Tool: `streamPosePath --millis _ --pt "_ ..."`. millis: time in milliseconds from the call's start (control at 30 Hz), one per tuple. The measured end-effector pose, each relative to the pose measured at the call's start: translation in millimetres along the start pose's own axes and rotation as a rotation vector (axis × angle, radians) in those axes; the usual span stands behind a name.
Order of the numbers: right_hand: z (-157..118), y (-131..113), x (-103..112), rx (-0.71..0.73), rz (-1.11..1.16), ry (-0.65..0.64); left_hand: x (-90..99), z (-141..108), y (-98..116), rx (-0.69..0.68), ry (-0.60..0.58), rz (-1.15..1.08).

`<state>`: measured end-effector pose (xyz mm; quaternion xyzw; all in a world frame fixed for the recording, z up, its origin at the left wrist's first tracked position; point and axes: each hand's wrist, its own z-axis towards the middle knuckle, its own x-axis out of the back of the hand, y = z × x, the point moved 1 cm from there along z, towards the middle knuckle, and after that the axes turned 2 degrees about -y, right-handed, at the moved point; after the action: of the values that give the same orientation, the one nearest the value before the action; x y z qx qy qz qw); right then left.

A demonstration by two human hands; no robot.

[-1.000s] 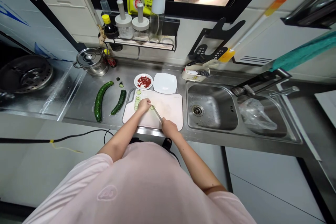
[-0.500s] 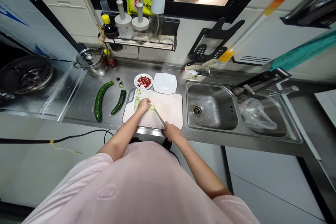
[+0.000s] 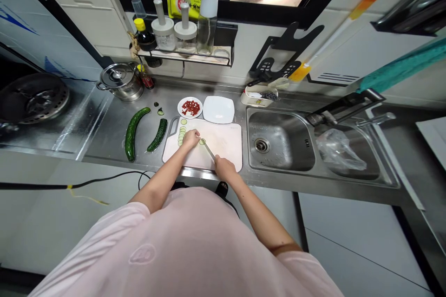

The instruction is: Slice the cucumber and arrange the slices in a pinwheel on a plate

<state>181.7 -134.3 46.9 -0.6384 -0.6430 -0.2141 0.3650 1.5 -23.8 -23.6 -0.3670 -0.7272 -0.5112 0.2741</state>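
The fingers of our right hand curl around a knife, its blade reaching a cucumber slice on the pale cutting board. Our left hand bends beside that slice; we cannot tell whether its fingers grip anything. More slices lie in a row near the board's left edge.

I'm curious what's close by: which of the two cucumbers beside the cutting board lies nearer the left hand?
The shorter cucumber, between the cutting board and the longer, curved cucumber, which lies farther left.
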Motion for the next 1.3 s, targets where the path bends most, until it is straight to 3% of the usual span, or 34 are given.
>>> streamPosePath --millis 633,1000,1167,1300 --pt "-8.7 9.0 -9.3 -0.010 -0.010 0.004 1.1 -1.5 1.2 -0.007 0.010 0.006" --pt "-16.8 14.2 -17.1 -0.030 -0.024 -0.007 -10.8 -37.5 -2.1 -0.283 0.159 0.105" --pt "-22.4 23.8 -17.2 -0.032 0.006 -0.026 -12.4 -44.9 3.9 -0.287 0.145 0.172" --pt "-23.7 41.6 -14.3 0.005 0.117 0.043 -8.2 -44.9 10.7 -0.247 0.111 0.163"
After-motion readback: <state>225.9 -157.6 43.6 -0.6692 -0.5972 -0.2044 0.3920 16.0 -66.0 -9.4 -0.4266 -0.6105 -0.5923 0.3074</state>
